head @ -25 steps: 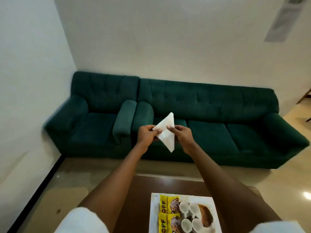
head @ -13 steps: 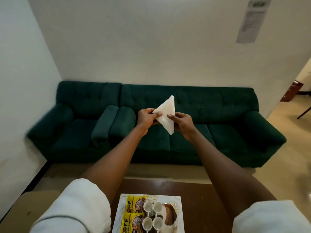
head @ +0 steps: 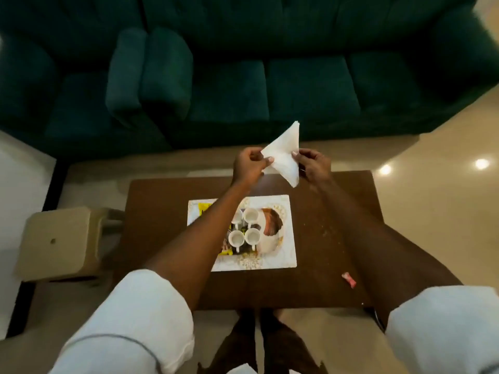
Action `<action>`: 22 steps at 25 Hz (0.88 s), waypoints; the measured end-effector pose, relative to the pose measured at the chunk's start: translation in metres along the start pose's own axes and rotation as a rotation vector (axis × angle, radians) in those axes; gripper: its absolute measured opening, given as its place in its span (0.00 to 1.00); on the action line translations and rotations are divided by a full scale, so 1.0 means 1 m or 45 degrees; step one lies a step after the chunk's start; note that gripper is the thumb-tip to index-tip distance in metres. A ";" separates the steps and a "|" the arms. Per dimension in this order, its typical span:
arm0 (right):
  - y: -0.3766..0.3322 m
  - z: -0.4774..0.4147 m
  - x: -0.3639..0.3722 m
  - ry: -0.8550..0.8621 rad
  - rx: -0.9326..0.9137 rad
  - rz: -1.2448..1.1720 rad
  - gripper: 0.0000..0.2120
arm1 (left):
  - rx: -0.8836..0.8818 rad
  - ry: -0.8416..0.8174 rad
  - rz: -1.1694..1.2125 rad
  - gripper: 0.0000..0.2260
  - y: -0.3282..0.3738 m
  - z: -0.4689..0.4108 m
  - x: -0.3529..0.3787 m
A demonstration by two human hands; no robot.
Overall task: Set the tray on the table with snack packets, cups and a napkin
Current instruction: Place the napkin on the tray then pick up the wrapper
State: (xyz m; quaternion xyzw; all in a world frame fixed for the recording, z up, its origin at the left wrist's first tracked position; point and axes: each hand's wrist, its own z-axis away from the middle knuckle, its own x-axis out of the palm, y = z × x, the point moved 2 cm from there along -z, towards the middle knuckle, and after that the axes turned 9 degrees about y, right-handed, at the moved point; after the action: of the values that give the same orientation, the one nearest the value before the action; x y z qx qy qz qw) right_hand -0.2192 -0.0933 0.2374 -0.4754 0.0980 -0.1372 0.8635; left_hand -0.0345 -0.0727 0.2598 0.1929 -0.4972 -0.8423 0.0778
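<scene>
A white napkin (head: 285, 155) folded into a triangle hangs in the air above the far edge of the brown table (head: 324, 228). My left hand (head: 249, 164) pinches its left corner and my right hand (head: 313, 164) pinches its right side. On the table lies a white patterned tray (head: 287, 238). It holds several small white cups (head: 244, 229) and yellow snack packets (head: 205, 209), which my left forearm partly hides.
A dark green sofa (head: 243, 76) runs along the far side of the table. A beige stool (head: 62, 242) stands left of the table. A small pink wrapper (head: 349, 279) and crumbs lie on the table's right part. My feet show below the near edge.
The camera has tilted down from the wall and sofa to the table, so the whole tray is in sight. Both hands keep their pinch on the napkin, now low over the table's far edge.
</scene>
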 end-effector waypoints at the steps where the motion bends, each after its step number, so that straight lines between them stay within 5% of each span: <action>1: 0.045 -0.010 -0.005 0.031 0.064 0.003 0.15 | -0.061 0.035 -0.044 0.19 -0.047 -0.001 0.005; 5: 0.214 -0.030 -0.021 0.093 0.273 0.134 0.15 | -0.208 0.120 -0.272 0.22 -0.221 0.028 0.021; 9: 0.303 -0.039 -0.022 0.182 0.284 0.431 0.12 | -0.161 0.121 -0.347 0.17 -0.312 0.062 0.043; 14: 0.329 -0.052 -0.004 0.225 0.114 0.679 0.11 | -0.064 -0.166 -0.352 0.25 -0.341 0.059 0.061; 22: 0.324 -0.059 0.006 0.350 0.050 0.938 0.10 | -0.040 -0.242 -0.480 0.24 -0.337 0.048 0.068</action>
State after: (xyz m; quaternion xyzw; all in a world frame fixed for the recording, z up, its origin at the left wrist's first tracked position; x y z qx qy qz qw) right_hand -0.1849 0.0235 -0.0683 -0.3688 0.3742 0.1177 0.8427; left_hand -0.0959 0.1106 -0.0286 0.2012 -0.4444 -0.8639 -0.1255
